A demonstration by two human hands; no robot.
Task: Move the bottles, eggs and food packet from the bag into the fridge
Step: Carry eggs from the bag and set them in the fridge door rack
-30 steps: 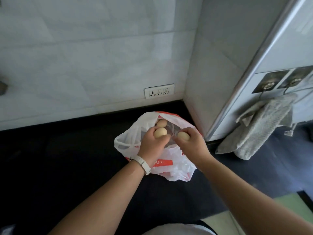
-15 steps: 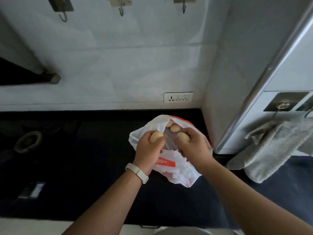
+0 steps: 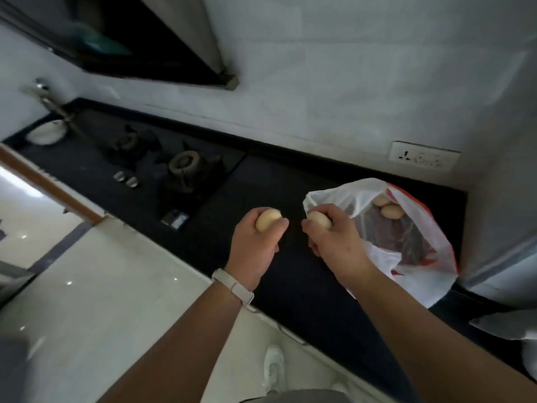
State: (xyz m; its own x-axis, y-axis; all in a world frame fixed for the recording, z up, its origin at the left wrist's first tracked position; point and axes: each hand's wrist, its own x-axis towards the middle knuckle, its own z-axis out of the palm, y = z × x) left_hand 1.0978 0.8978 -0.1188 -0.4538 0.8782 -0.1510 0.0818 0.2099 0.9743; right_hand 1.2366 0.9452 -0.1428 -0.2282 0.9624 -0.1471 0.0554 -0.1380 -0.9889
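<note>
Your left hand (image 3: 255,242) cups pale oval egg (image 3: 268,220), right hand (image 3: 334,242) wraps second pale egg (image 3: 319,219) — one each, so neither knocks. Both clear of white-and-red plastic bag (image 3: 421,266) on black counter (image 3: 290,274); two more eggs (image 3: 388,207) inside, perhaps dark packet — unclear.

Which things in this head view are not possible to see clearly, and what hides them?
- Bag contents: two eggs show; the dark items below are blurred behind plastic.
- Fridge: cut off by the right edge; door and inside unseen.
- Egg in left hand and egg in right hand: partly covered by fingers.
- Socket markings: too small.
</note>
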